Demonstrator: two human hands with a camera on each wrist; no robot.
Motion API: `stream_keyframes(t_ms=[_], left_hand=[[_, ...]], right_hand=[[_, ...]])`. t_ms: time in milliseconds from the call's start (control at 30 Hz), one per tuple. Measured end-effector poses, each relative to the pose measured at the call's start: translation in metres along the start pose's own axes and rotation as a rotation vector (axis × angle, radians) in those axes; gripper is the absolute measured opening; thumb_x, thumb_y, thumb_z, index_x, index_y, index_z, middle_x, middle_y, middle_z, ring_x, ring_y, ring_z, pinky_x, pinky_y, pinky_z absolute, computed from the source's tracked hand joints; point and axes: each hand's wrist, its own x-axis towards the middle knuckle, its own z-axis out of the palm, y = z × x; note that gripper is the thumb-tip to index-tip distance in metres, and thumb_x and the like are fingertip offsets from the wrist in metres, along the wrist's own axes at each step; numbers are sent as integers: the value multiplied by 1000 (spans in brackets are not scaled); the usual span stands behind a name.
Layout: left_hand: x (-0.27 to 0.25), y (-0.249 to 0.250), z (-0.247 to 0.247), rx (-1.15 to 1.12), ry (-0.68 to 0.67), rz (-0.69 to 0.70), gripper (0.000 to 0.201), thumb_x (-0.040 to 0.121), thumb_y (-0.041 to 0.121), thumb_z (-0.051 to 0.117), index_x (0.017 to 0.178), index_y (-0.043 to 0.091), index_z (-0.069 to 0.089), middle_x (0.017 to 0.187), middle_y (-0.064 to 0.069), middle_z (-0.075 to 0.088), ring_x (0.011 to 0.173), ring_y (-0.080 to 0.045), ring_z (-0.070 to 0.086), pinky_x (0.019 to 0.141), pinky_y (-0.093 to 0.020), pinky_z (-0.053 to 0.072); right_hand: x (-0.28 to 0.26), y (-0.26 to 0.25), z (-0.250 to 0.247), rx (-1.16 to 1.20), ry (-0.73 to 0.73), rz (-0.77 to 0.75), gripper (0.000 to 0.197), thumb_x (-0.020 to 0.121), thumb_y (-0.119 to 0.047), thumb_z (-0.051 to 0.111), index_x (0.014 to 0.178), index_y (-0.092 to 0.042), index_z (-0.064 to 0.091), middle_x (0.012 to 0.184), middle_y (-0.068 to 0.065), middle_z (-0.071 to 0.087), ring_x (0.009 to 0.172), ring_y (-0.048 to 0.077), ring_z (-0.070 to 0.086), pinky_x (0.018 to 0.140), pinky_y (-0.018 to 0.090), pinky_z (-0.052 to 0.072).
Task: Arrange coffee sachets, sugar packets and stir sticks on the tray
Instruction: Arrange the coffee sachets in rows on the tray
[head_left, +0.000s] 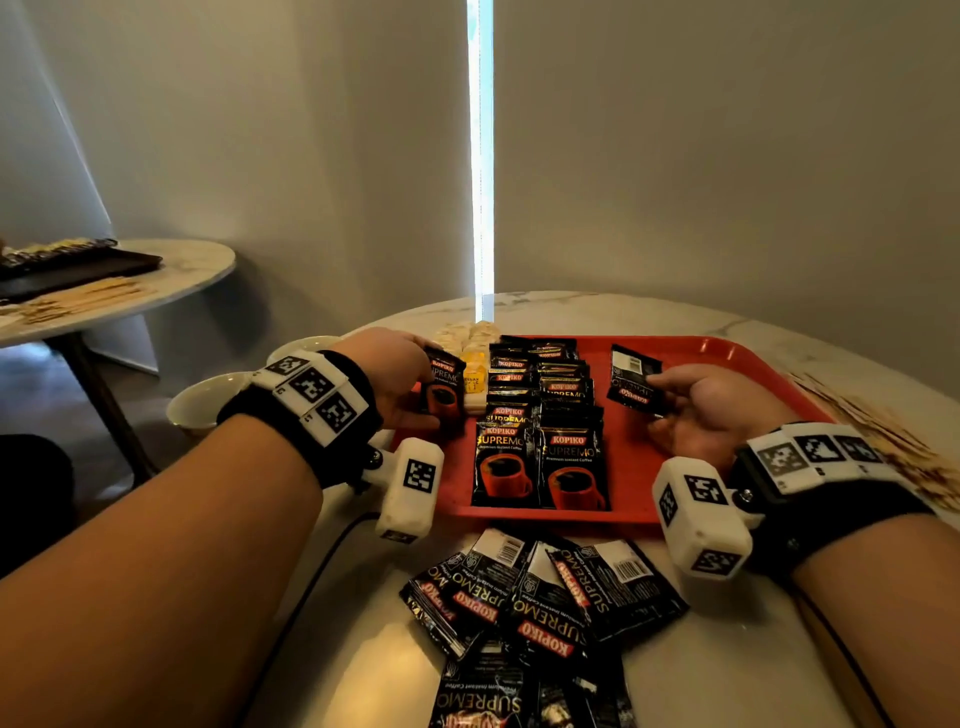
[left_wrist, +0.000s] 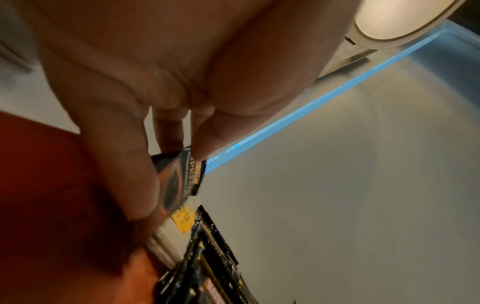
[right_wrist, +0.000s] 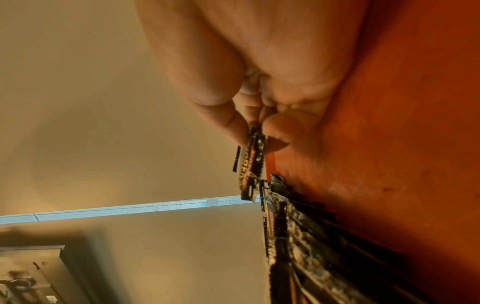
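Note:
A red tray (head_left: 727, 358) lies on the marble table, with two overlapping rows of black coffee sachets (head_left: 540, 415) down its middle. My left hand (head_left: 400, 379) holds one coffee sachet (head_left: 445, 387) upright over the tray's left edge, pinched between thumb and fingers (left_wrist: 179, 181). My right hand (head_left: 711, 410) pinches another black sachet (head_left: 631, 382) above the tray's right half, printed back up, seen edge-on in the right wrist view (right_wrist: 250, 164). Pale and yellow sugar packets (head_left: 472, 364) sit beside the left row.
Several loose coffee sachets (head_left: 540, 597) lie heaped on the table in front of the tray. Two white bowls (head_left: 202, 405) stand at the left. Wooden stir sticks (head_left: 872, 431) lie right of the tray. A second table (head_left: 130, 291) with a dark tray stands far left.

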Motion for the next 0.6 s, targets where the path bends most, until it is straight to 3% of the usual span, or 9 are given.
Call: stream_keyframes(t_ms=[67,133,233,300,333,400,600], left_hand=[[1,-1,4,39,32,64,42,97,-5,45,134,12,56,122,-16,65,98,-32,70,75,-45,63],[2,-2,7,20,39,68,42,98,-3,46,138,8,54,117,-14,63,92,-30,69,75,-43,63],[-1,2,9,6,40,53,43,100,2,47,143,8,49,110,-10,62,104,-33,68,78,-47,63],[2,5,5,125,69,68,41,102,22,52,142,11,54,114,-6,65,117,-33,63,93,-46,58],[-2,7,6,260,50,52,44,99,37,57,134,10,62,121,-5,67,124,-31,59,101,-43,53],[0,5,6,799,157,183,54,91,56,61,122,12,69,124,-4,69,128,-27,57,106,-40,47],[8,14,8,993,184,268,54,95,56,56,123,12,70,126,-2,68,129,-26,55,107,-38,44]], right_hand=[[-1,0,0,-5,-4,1,9,97,-11,50,96,-6,58,79,4,55,59,13,49,39,18,38],[-1,0,0,-6,-4,2,10,97,-11,50,100,-5,58,82,5,56,61,14,49,39,19,39],[-1,1,1,-12,-6,-2,10,97,-11,50,101,-5,58,82,5,57,62,14,50,41,19,39],[-1,1,1,-11,-9,-5,9,98,-10,50,98,-5,58,81,5,57,62,15,51,40,19,39],[-1,1,1,-11,-9,-5,9,98,-11,50,98,-5,58,81,5,58,62,15,51,40,19,39],[-1,0,0,-9,-12,-7,9,97,-10,50,98,-5,58,83,6,58,64,15,51,39,19,39],[1,1,0,6,-12,2,10,97,-9,50,100,-3,58,80,5,54,64,15,48,36,17,39]])
